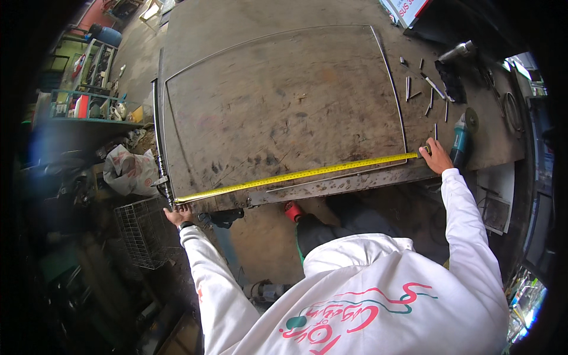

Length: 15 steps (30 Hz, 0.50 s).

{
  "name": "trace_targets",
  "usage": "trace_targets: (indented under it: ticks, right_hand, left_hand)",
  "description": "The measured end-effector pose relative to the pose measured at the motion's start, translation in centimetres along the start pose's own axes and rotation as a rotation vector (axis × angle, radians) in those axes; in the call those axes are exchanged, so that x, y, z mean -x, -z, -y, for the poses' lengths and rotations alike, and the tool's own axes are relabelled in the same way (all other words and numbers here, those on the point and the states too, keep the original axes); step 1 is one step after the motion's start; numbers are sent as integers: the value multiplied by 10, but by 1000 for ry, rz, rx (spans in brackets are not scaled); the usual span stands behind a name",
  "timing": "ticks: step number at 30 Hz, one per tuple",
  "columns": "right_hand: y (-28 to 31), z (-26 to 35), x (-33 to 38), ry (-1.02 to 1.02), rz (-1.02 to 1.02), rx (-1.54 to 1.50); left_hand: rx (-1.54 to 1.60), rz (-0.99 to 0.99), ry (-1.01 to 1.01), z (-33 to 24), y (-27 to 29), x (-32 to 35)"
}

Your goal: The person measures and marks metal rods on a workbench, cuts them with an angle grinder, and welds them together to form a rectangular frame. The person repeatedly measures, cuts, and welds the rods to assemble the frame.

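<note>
A yellow tape measure (pixel 296 175) is pulled out along the near side of a worn metal worktable (pixel 266 118). At the table's near left corner, my left hand (pixel 178 215) has its fingers at the end of the blade. My right hand (pixel 436 157) grips the case at the other end, mostly hidden by the fingers. Thin metal rod (pixel 393 77) outlines a large rectangle on the tabletop; the blade runs along its near side. Another thin rod (pixel 331 177) lies near the front edge.
An angle grinder (pixel 460 137) rests right of my right hand. Beyond it lie several short metal pieces (pixel 435 87) and a dark cloth (pixel 452 81). A long bar clamp (pixel 158 136) runs along the left edge. A white sack (pixel 131 170) and wire cage (pixel 142 234) stand left.
</note>
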State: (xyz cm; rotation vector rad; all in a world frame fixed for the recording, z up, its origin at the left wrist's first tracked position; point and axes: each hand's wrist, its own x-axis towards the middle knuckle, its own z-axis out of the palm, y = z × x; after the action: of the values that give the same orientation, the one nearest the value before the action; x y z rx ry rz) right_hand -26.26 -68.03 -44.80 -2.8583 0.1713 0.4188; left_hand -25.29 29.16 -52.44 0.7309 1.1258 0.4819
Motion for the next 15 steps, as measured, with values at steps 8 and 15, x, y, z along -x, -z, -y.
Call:
trace_targets:
  ticks: [8,15]
  right_hand:
    - [14,62,-15,-17,194,-251]
    - [9,65,-5,-202,273,-529]
  left_hand:
    - [33,89,2,-24,17,-7]
    - [75,37,7,-28,9,38]
